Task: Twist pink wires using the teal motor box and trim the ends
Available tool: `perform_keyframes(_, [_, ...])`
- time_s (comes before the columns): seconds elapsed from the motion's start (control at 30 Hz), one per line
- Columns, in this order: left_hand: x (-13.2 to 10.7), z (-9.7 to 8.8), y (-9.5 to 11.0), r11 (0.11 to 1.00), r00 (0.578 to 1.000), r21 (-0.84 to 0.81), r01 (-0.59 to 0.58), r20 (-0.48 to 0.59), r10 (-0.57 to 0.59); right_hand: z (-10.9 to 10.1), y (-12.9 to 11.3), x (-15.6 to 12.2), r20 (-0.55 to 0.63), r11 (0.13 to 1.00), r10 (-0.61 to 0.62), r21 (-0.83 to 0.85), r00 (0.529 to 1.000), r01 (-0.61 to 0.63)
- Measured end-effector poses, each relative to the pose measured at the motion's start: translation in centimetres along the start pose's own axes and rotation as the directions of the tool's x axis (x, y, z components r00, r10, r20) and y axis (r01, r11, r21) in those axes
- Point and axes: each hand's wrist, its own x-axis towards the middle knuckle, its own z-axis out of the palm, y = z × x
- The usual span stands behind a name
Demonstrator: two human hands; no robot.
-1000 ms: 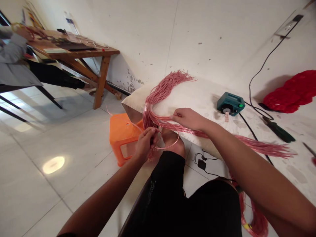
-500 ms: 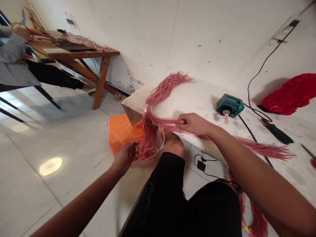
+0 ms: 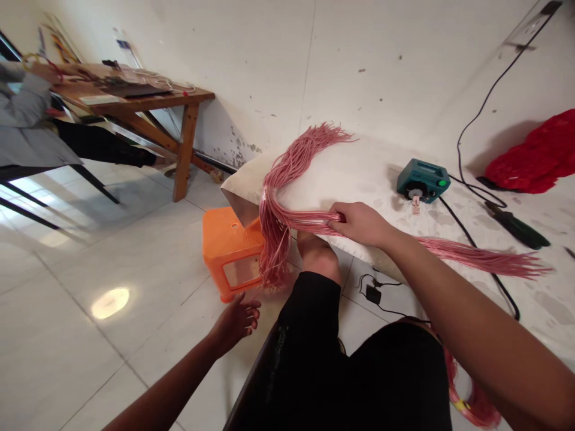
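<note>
The person's right hand is closed around a flat band of pink cords, pressing it against a cream pillow. The left hand is open wide and holds nothing, its fingers spread in the air above the floor tiles, just beside an orange plastic stool. The cords spread 3 ways from the pillow's corner: 1 tail curves up across the pillow, 1 hangs in a loose hank in front of the stool, and 1 runs right past the right hand to frayed tips. A further pink tangle lies low at the right, by the person's black shorts. As far as the view shows, only that grip gathers the strands; no tie or binding can be made out, and the ends lie loose. A teal box, a green-handled screwdriver and a red fibrous heap sit to the right. A wooden desk stands well off by the wall, with a co-worker's grey sleeve near it.
</note>
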Motion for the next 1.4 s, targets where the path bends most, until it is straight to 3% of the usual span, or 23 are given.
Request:
perform_keyframes(0.17, [0.4, 0.4, -1.6, 0.96, 0.994, 0.27, 0.07, 0.059, -0.089, 0.5, 0.3, -0.6, -0.019, 0.998, -0.059, -0.024, 0.998, 0.058])
perform_keyframes(0.23, [0.5, 0.7, -1.1, 0.93, 1.0, 0.366, 0.009, 0.023, -0.019, 0.8, 0.3, -0.7, -0.037, 0.996, -0.08, -0.037, 0.996, 0.078])
perform_keyframes(0.3, [0.3, 1.5, 0.4, 0.89, 0.99, 0.438, -0.123, -0.011, 0.142, 1.0, 0.3, -0.7, -0.051, 0.996, -0.079, -0.034, 0.996, 0.077])
perform_keyframes(0.37, [-0.1, 3.1, 2.8, 0.818, 0.939, 0.498, -0.288, -0.022, 0.344, 1.2, 0.3, -0.7, -0.059, 0.998, -0.064, -0.022, 0.996, 0.063])
perform_keyframes(0.47, [-0.7, 6.7, 6.8, 0.652, 0.796, 0.567, -0.504, 0.012, 0.605, 1.3, 0.3, -0.6, -0.072, 0.998, -0.062, -0.012, 0.995, 0.061])
perform_keyframes(0.57, [-1.0, 10.9, 9.4, 0.515, 0.695, 0.598, -0.614, 0.101, 0.712, 1.5, 0.4, -0.7, -0.092, 0.995, -0.097, -0.015, 0.991, 0.096])
perform_keyframes(0.63, [-0.7, 13.3, 9.9, 0.468, 0.672, 0.601, -0.648, 0.161, 0.723, 1.7, 0.5, -0.8, -0.104, 0.995, -0.097, -0.013, 0.99, 0.096])
perform_keyframes(0.77, [0.8, 16.2, 9.7, 0.481, 0.679, 0.571, -0.666, 0.197, 0.707, 1.9, 0.6, -0.8, -0.131, 0.995, -0.1, -0.008, 0.986, 0.1])
perform_keyframes(0.93, [2.2, 17.5, 10.2, 0.581, 0.704, 0.439, -0.685, 0.192, 0.684, 2.2, 0.4, -0.4, -0.106, 0.977, -0.199, -0.1, 0.974, 0.188])
perform_keyframes(1.2, [1.5, 17.7, 10.6, 0.666, 0.731, 0.308, -0.68, 0.211, 0.649, 3.1, -1.1, 0.4, -0.063, 0.887, -0.286, -0.395, 0.956, 0.239])
perform_keyframes(1.4, [0.9, 17.0, 10.5, 0.681, 0.734, 0.276, -0.679, 0.223, 0.642, 3.3, -1.7, 1.0, -0.062, 0.853, -0.33, -0.447, 0.942, 0.27])
